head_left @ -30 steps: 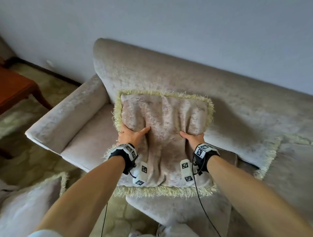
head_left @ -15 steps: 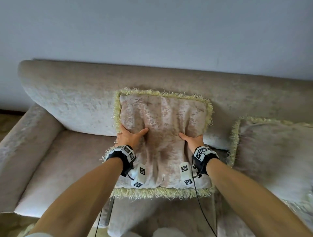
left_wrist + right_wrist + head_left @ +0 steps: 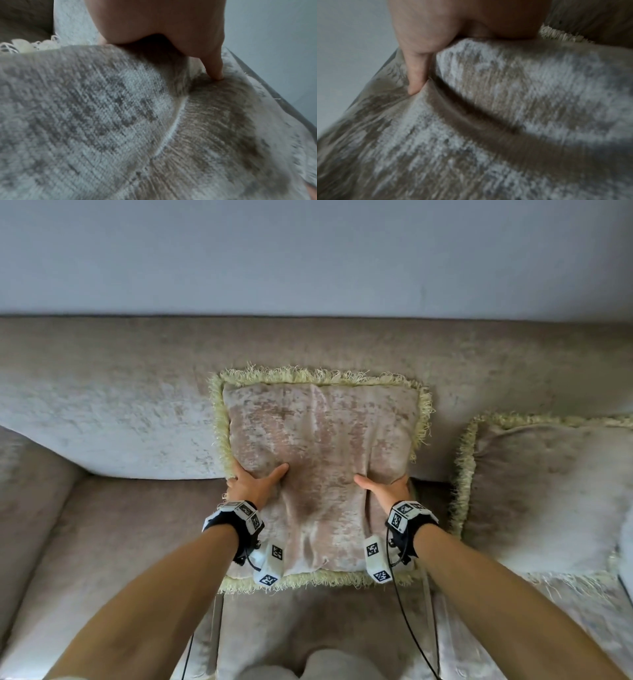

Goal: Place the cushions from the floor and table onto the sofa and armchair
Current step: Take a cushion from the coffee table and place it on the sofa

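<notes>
I hold a beige velvet cushion (image 3: 322, 453) with a pale yellow fringe upright in front of the sofa (image 3: 113, 412) backrest. My left hand (image 3: 251, 486) grips its left edge, thumb across the front and fingers behind. My right hand (image 3: 385, 491) grips the right edge the same way. In the left wrist view the thumb (image 3: 212, 65) presses into the cushion (image 3: 102, 115) fabric. The right wrist view shows the thumb (image 3: 416, 75) dug into a fold of the cushion (image 3: 505, 121). A second fringed cushion (image 3: 548, 494) leans against the backrest at the right.
The sofa's left armrest (image 3: 27, 508) curves along the left edge. Bare seat (image 3: 137, 542) stretches between it and the held cushion. A plain grey wall (image 3: 308, 251) rises behind the backrest. My knees (image 3: 318, 666) show at the bottom edge.
The view has swung right, from the sofa's left end to its middle, carrying the cushion along in both hands. The second cushion came into view at the right. Both grips are unchanged.
</notes>
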Tool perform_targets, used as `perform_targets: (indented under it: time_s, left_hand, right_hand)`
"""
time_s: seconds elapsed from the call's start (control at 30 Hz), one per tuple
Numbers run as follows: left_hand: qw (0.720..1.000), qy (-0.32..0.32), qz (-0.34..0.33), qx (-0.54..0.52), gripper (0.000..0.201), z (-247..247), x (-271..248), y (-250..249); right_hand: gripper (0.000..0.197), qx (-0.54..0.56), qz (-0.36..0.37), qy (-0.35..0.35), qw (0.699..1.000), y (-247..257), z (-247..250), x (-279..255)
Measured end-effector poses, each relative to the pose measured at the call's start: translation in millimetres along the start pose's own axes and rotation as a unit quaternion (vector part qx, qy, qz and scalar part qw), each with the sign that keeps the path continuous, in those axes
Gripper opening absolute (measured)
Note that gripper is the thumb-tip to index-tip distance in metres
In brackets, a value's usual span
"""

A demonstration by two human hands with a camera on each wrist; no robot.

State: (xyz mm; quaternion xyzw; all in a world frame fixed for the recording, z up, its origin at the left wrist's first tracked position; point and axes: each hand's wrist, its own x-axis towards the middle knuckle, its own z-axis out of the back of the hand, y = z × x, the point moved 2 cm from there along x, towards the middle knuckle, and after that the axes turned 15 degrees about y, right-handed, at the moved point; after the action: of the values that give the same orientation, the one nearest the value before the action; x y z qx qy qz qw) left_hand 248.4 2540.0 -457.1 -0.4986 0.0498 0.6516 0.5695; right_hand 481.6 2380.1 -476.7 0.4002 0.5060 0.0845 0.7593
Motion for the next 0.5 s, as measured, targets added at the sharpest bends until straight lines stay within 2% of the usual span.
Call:
perform_targets:
  time_s: [0.2,0.37,0.43,0.5]
  left_hand:
    - [1.0,0.019,0.002,0.003,0.128,-13.7,15.3,4.5]
    - [0.998,0.043,-0.01,-0.048,0.128,-29.4,32.0,19.6]
    - [0.997,0.058,-0.008,-0.059,0.121,-39.0,33.3,22.8]
    - [0.995,0.078,-0.002,-0.062,0.129,-49.8,33.8,27.2]
  right_hand:
    - [0.138,-0.024,-0.014,0.02,0.999,-9.9,7.5,18.7]
    - [0.131,-0.03,-0.015,0.022,0.999,-25.7,20.4,29.6]
    - [0.13,-0.031,-0.029,0.018,0.999,-36.5,27.1,32.5]
    - [0.131,-0.031,-0.064,0.022,0.997,-50.7,37.1,34.4]
